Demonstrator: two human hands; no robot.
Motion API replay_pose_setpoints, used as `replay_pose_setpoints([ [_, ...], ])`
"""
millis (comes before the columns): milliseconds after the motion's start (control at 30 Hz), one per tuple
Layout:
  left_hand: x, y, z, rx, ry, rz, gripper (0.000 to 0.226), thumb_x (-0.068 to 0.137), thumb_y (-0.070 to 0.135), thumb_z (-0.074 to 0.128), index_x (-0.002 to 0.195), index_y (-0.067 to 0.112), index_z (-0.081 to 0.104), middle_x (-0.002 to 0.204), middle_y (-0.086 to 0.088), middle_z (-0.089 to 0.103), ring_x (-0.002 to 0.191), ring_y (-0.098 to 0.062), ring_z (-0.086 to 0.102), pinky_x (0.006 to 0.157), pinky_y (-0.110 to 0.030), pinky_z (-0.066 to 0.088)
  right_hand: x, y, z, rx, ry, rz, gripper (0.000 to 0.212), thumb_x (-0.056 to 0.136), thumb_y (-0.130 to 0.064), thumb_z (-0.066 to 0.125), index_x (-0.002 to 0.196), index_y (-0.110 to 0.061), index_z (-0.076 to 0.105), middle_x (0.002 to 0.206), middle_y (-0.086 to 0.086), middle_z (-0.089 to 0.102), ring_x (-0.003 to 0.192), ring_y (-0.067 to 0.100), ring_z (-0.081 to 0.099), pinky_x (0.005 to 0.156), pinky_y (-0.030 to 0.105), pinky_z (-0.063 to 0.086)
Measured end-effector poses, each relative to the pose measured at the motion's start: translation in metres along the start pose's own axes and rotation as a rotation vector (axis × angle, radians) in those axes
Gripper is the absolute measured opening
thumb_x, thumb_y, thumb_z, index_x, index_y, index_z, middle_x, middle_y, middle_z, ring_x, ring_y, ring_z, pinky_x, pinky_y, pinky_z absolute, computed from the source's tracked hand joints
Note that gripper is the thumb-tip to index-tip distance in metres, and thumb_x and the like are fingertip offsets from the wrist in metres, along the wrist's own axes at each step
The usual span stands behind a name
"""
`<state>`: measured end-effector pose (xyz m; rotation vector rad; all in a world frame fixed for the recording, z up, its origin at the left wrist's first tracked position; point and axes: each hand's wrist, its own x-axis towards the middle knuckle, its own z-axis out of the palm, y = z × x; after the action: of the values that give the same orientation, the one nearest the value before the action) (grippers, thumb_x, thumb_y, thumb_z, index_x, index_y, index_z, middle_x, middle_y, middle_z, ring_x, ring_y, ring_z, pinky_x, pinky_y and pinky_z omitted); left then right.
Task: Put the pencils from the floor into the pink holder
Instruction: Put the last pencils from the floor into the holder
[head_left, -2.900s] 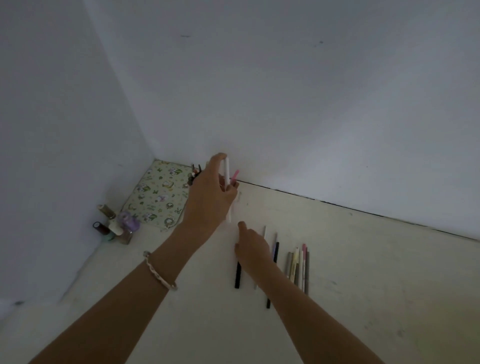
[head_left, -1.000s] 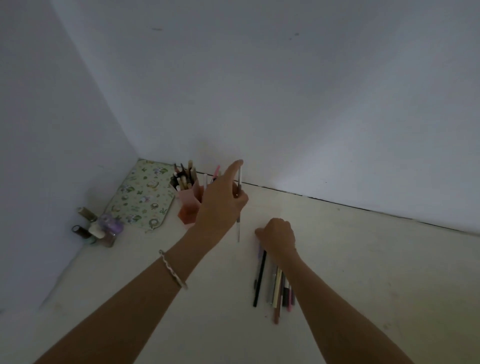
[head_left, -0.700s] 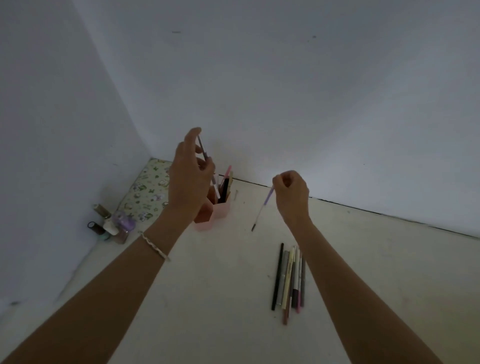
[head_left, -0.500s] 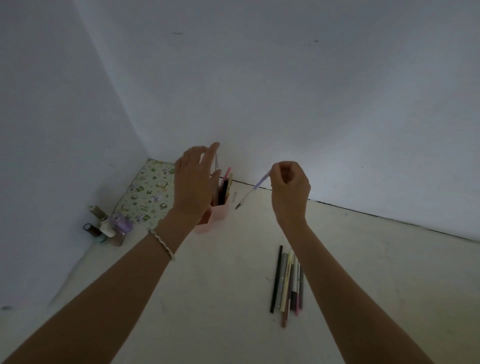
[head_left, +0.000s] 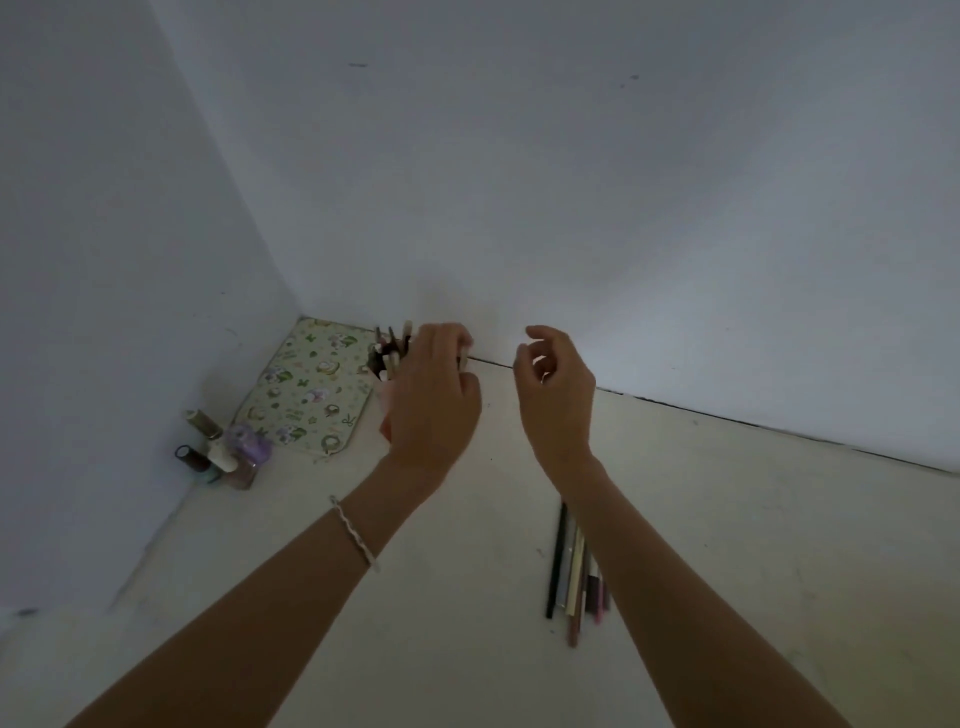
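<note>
The pink holder (head_left: 385, 411) stands on the floor near the corner, mostly hidden behind my left hand (head_left: 435, 400). Several pencils (head_left: 390, 349) stick up out of it. My left hand hovers over the holder with its fingers closed around a light pencil (head_left: 464, 361); only the pencil's tip shows. To the right, my right hand (head_left: 557, 391) is raised with its fingers loosely curled and apart, holding nothing. Several pencils (head_left: 570, 569) lie side by side on the floor, partly under my right forearm.
A patterned flat pouch (head_left: 306, 389) lies in the corner, left of the holder. Several small bottles (head_left: 221, 453) stand against the left wall. White walls close in behind and on the left. The floor (head_left: 467, 571) is pale.
The purple pencil has left my right hand, which now hangs open. My left hand has dropped over the holder with a pencil tip at its fingers.
</note>
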<state>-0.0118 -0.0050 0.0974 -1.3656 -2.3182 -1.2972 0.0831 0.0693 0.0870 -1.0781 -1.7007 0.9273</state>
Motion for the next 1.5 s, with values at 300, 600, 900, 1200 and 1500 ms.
replay_pose_setpoints([
  [300,-0.102,0.037,0.094,0.198,-0.889,-0.359,0.030,0.088,0.025,0.061,0.113,0.014,0.048,0.105,-0.005,0.061,0.094,-0.022,0.062,0.079,-0.033,0.054,0.006,0.030,-0.072,-0.050,0.059,0.096,0.021,0.089,-0.004,0.053,0.101,-0.018,0.064,0.068,-0.011,0.059,0.050,0.003,0.046,0.048,0.011,0.039],
  [600,-0.121,0.040,0.113,0.325,-0.859,-0.350,0.043,0.094,0.015,0.055,0.133,0.007,0.038,0.115,-0.010,0.061,0.099,-0.024,0.064,0.084,-0.034,0.055,-0.009,0.066,-0.103,-0.096,0.034,0.215,0.021,0.089,-0.004,0.053,0.098,-0.017,0.065,0.072,-0.011,0.060,0.045,0.002,0.045,0.044,0.010,0.038],
  [900,-0.085,0.039,0.093,0.291,-0.857,-0.290,0.062,0.089,0.013,0.062,0.141,0.006,0.029,0.113,-0.015,0.060,0.099,-0.029,0.063,0.080,-0.034,0.052,-0.012,0.099,-0.133,-0.287,-0.073,0.377,0.021,0.088,-0.007,0.054,0.106,-0.012,0.064,0.077,-0.006,0.062,0.051,0.002,0.053,0.049,0.014,0.041],
  [1200,0.006,0.068,0.052,-0.153,-0.600,-0.400,0.054,0.075,0.015,0.071,0.126,0.017,0.054,0.092,-0.010,0.066,0.083,-0.027,0.068,0.078,-0.042,0.059,-0.044,0.126,-0.128,-0.707,-0.467,0.537,0.019,0.089,-0.012,0.056,0.107,-0.003,0.056,0.105,0.011,0.063,0.087,0.025,0.058,0.069,0.025,0.039],
  [1500,0.049,0.018,-0.006,-0.141,-0.034,-0.317,0.050,0.077,0.014,0.068,0.124,0.022,0.054,0.091,-0.002,0.065,0.077,-0.020,0.066,0.069,-0.032,0.056,-0.019,0.093,-0.117,-0.516,-0.214,0.384,0.027,0.079,-0.008,0.065,0.105,-0.005,0.057,0.092,0.010,0.061,0.076,0.023,0.056,0.063,0.025,0.037],
])
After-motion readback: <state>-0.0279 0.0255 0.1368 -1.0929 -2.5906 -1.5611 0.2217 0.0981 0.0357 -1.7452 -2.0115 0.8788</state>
